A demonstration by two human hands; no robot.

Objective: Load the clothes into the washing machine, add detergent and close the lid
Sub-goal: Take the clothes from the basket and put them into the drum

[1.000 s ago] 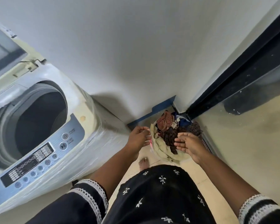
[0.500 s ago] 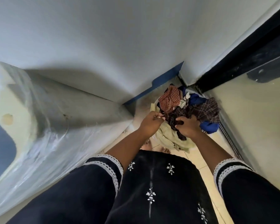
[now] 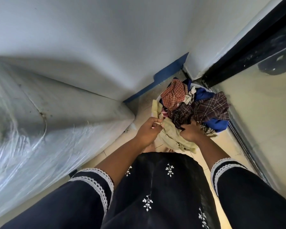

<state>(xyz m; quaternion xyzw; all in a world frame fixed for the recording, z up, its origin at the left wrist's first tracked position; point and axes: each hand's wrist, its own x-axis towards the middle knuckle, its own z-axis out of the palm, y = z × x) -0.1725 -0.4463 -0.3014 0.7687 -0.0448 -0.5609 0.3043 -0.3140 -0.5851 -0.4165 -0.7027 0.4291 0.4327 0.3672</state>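
Cream floor tiles (image 3: 203,161) run under both hands, in a narrow corner bounded by a pale grey wall (image 3: 106,38) ahead of them and a second wall (image 3: 213,30) meeting it just beyond the laundry. A blue skirting strip (image 3: 157,83) lines the foot of the wall ahead of the left hand. To the right of the right hand a black door frame (image 3: 248,52) slants down, with a glossy pale panel (image 3: 262,113) beside it.

The washing machine (image 3: 48,126), wrapped in clear plastic film, fills the space left of the left hand; only its side shows, its near corner just left of that hand, and its lid and tub are out of view.

The clothes (image 3: 193,109) lie heaped in a tub whose pale rim barely shows, directly ahead of both hands in the corner: an orange checked piece (image 3: 173,95) farthest, a dark maroon plaid cloth (image 3: 210,109) and blue fabric (image 3: 216,124) to the right, and a cream garment (image 3: 173,136) nearest, hanging over the front.

The left hand (image 3: 149,129) has its fingers curled, pinching the edge of the cream garment at the heap's left side. The right hand (image 3: 190,131) is curled into the heap, gripping the cream garment where the maroon plaid overlaps it. The hands are near each other but apart.

Free floor is a slim strip between machine and door frame, mostly taken by the person's dark embroidered dress (image 3: 155,187) and a bare foot (image 3: 150,147) just below the left hand.
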